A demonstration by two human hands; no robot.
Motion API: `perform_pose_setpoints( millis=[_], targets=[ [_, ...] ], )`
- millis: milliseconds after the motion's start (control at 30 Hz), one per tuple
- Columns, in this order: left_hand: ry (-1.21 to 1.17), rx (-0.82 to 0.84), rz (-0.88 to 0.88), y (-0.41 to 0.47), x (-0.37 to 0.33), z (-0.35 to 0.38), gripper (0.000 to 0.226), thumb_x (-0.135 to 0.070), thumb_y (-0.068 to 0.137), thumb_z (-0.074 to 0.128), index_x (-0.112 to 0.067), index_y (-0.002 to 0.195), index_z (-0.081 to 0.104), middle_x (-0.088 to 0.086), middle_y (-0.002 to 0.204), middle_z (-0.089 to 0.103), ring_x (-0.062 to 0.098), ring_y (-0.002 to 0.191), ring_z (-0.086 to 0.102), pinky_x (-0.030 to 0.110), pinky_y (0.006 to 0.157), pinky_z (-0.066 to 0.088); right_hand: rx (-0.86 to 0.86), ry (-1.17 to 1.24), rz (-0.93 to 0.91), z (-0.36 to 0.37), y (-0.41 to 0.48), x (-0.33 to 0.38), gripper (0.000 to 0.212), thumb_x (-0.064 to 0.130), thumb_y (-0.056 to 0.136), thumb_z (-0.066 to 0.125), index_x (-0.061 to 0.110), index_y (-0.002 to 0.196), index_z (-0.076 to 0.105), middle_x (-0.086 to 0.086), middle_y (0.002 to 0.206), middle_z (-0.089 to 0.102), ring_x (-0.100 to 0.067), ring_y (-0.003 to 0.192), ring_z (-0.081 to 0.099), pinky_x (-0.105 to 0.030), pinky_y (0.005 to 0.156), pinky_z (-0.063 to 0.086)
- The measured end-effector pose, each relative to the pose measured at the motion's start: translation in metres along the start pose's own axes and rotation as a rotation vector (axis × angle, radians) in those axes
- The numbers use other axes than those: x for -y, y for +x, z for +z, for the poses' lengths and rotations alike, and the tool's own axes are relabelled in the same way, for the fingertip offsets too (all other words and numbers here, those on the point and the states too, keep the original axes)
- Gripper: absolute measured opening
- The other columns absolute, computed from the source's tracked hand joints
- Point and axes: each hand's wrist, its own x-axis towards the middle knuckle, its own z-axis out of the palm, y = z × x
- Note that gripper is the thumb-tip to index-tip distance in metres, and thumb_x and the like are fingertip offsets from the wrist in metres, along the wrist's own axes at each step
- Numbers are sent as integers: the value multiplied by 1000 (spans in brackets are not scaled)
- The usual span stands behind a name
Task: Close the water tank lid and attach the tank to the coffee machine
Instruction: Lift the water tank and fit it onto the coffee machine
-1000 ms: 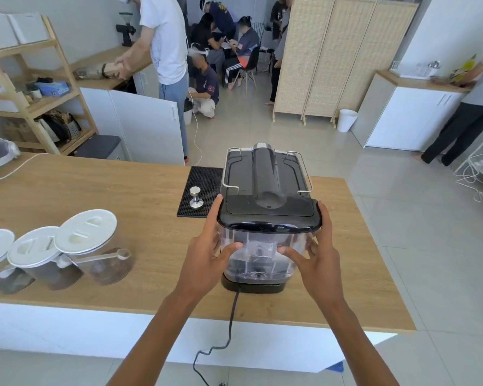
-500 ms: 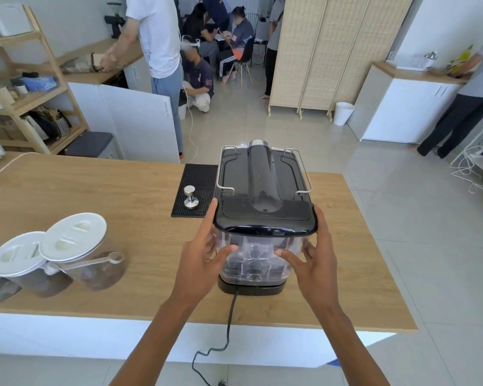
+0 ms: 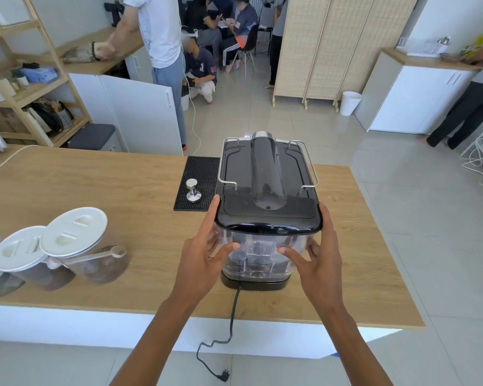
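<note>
A black coffee machine (image 3: 267,174) stands on the wooden counter (image 3: 95,190), its back toward me. The clear water tank (image 3: 258,257) sits upright against the machine's back, on the black base, with its black lid (image 3: 268,222) down flat. My left hand (image 3: 204,256) presses the tank's left side, thumb on the front wall. My right hand (image 3: 317,256) holds the right side the same way. Both hands clasp the tank between them.
A black rubber mat (image 3: 198,182) with a metal tamper (image 3: 192,190) lies left of the machine. Three white-lidded jars (image 3: 73,240) with a scoop stand at the counter's left. The power cord (image 3: 229,324) hangs unplugged over the near edge. People stand and sit beyond the counter.
Both hands stay on the tank's sides and the tank stays against the machine. My view has tilted slightly.
</note>
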Motion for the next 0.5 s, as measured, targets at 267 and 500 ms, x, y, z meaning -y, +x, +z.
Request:
perform_pose_setpoints(
  millis=[267,500],
  targets=[
    [96,-25,-3,-6,6,3,87,-23,94,67,-31,159,9,-6,56,46,8,46,39,27,49,37,2,-55,21,2,-2,-2,105,31,81,83,34,161,16,8,156,43,1,129,53,-24,102,47],
    [162,-21,-4,-6,11,3,88,-32,93,65,-37,158,6,11,72,70,-3,65,66,18,68,52,-5,-98,22,0,-5,1,106,39,80,83,37,161,14,15,159,38,-8,142,44,-43,111,47]
  ],
)
